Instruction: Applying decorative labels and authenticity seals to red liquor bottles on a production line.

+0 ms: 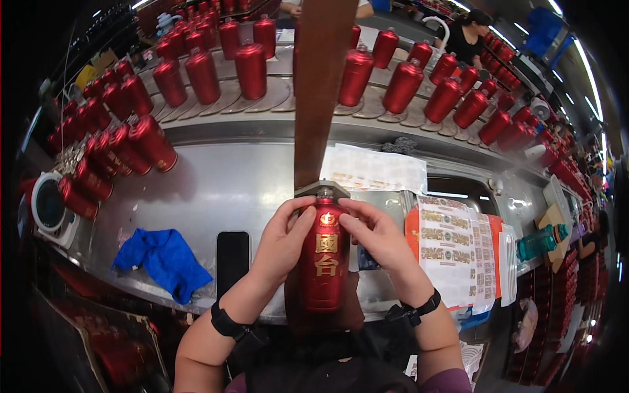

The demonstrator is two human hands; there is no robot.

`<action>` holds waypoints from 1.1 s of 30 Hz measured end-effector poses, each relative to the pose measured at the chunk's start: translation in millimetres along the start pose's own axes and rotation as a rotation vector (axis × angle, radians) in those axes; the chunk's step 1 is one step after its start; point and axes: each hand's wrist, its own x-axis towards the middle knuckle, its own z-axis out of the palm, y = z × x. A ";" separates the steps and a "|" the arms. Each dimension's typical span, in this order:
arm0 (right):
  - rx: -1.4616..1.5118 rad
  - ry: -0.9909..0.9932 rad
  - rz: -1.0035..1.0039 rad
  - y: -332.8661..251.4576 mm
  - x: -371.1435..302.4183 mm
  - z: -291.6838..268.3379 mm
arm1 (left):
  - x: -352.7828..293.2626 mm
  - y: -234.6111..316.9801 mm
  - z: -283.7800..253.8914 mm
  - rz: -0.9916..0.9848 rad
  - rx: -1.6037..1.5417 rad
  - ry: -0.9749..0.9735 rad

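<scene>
A glossy red bottle [322,288] with gold lettering and a clear neck is straight in front of me, its neck pointing away. My left hand [283,237] is closed on the bottle's left shoulder, thumb and fingertips against it. On the opposite shoulder, my right hand [379,238] presses with its thumb beside a small gold-and-red emblem [328,219]. The neck lies at a grey metal bracket [337,188] at the foot of a brown upright post [313,85]. Brown material shows beneath the bottle's base.
Left of my hands are a black phone [232,262], a crumpled blue cloth [164,263] and a round-dialed scale [49,204]. Printed label sheets [452,252] lie to the right, near a teal bottle [541,242]. Several red bottles [251,71] stand along a conveyor behind; a person [462,40] is beyond.
</scene>
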 end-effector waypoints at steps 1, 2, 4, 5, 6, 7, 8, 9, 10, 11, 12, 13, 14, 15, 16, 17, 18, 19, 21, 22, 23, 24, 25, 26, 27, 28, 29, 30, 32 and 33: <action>0.037 -0.015 0.012 -2.8 -1.9 -2.5 | -1.3 -0.9 4.1 0.001 0.005 0.002; 0.045 -0.017 0.047 -6.6 -3.5 -4.1 | -2.8 -1.8 7.9 0.002 0.009 0.005; 0.016 -0.028 0.054 -7.4 -0.3 1.1 | -0.5 4.7 2.8 0.018 0.038 -0.013; -0.018 -0.044 0.061 -8.0 1.1 4.8 | 0.7 8.2 -0.7 0.038 0.062 -0.028; 0.004 -0.037 0.045 -11.4 0.1 7.6 | 1.0 8.7 -0.5 0.025 0.091 -0.025; 0.003 -0.039 0.051 -6.9 1.5 7.8 | 0.1 8.3 0.4 0.020 0.088 -0.021; 0.017 -0.034 0.016 0.0 3.6 7.0 | -0.9 7.8 1.9 0.021 0.088 -0.025; 0.034 -0.025 -0.024 3.7 4.9 6.9 | -1.2 7.9 2.4 0.023 0.092 -0.034; 0.035 -0.023 -0.022 3.4 4.9 6.8 | -1.0 7.3 2.3 0.021 0.092 -0.035; 0.010 -0.025 -0.012 2.3 5.0 6.5 | -0.6 6.5 2.2 0.034 0.095 -0.036; -0.014 -0.030 0.000 2.5 4.9 6.1 | -0.6 4.9 2.0 0.046 0.099 -0.035; -0.012 -0.028 0.001 3.5 4.8 5.7 | -0.5 3.0 1.7 0.043 0.100 -0.035; -0.008 -0.028 -0.002 4.9 4.8 5.3 | -0.3 0.9 1.4 0.041 0.085 -0.036; -0.003 -0.028 -0.006 5.7 5.3 5.8 | -0.1 0.2 0.7 0.041 0.072 -0.038; 0.000 -0.026 -0.007 5.1 5.5 6.6 | -0.1 0.3 0.3 0.040 0.075 -0.039; -0.008 -0.015 -0.003 3.2 5.3 7.5 | -0.1 0.4 -0.1 0.031 0.055 -0.040; -0.016 -0.003 0.001 1.2 4.9 8.3 | -0.3 0.9 -0.7 0.023 0.036 -0.041; -0.013 0.000 0.000 -0.6 5.2 8.1 | -0.2 0.7 -1.2 0.022 0.040 -0.044; -0.130 -0.005 0.001 -5.9 4.7 4.0 | 2.0 -0.7 0.1 0.046 0.089 -0.066; -0.168 -0.002 -0.016 -9.2 4.2 3.4 | 2.2 -0.8 1.2 0.047 0.090 -0.089; -0.208 0.003 -0.033 -13.4 3.8 6.1 | 0.1 -1.2 0.6 0.061 0.136 -0.051; -0.156 -0.032 0.045 -25.7 2.4 13.4 | 0.9 -2.1 0.0 0.084 0.177 -0.020; -0.251 0.028 -0.096 -12.2 6.5 11.4 | 1.5 -1.4 3.0 0.101 0.165 -0.034; -0.251 0.042 -0.139 0.3 10.9 11.4 | 1.6 -2.5 1.8 0.107 0.182 -0.022; -0.169 0.022 -0.131 2.8 10.1 12.9 | -0.8 -2.6 1.4 0.096 0.171 -0.016; -0.194 0.012 -0.129 5.6 10.3 14.9 | -4.8 2.2 1.9 0.090 0.164 -0.010; -0.209 -0.003 -0.138 3.5 9.8 13.0 | -3.0 0.0 -0.1 0.085 0.139 -0.023; -0.186 -0.017 -0.147 6.0 10.5 13.1 | -3.0 -1.0 -0.8 0.083 0.124 -0.022; -0.156 -0.038 -0.142 5.8 11.0 10.1 | -0.8 -2.0 -0.2 0.089 0.114 -0.045; -0.159 -0.023 -0.153 5.1 10.4 9.2 | -0.7 -3.1 0.2 0.088 0.107 -0.037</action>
